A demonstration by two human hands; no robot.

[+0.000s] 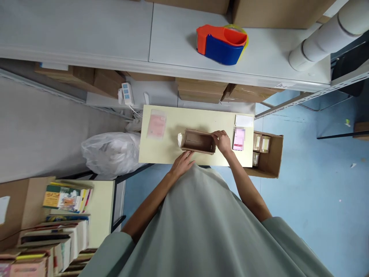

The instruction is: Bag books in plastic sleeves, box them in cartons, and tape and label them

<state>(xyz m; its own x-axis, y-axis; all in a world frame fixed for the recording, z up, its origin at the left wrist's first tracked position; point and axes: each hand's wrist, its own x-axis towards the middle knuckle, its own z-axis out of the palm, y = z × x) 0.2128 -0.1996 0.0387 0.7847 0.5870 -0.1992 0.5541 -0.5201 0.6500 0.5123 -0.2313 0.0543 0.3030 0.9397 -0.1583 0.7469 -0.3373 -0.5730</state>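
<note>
A small open-topped cardboard box [198, 140] sits on a pale yellow table [170, 152]. Its inside looks brown and holds nothing visible, and a whitish flap or piece of paper sticks out at its left end. My right hand [221, 141] grips the box's right end, fingers bent over the rim and fingertips partly hidden. At the near left corner, my left hand [182, 163] has its fingers stretched out, tips by the box's front side; whether they press on it I cannot tell. To the right of my right hand lies a phone [238, 139] with a pink screen.
Left on the table is a pinkish sheet in clear plastic [156, 124]; a white card [243, 120] lies at the far right. A larger carton [272, 157] with small boxes adjoins the right edge. A tape dispenser [221, 44] rests on the shelf above. Books [67, 197] stand lower left.
</note>
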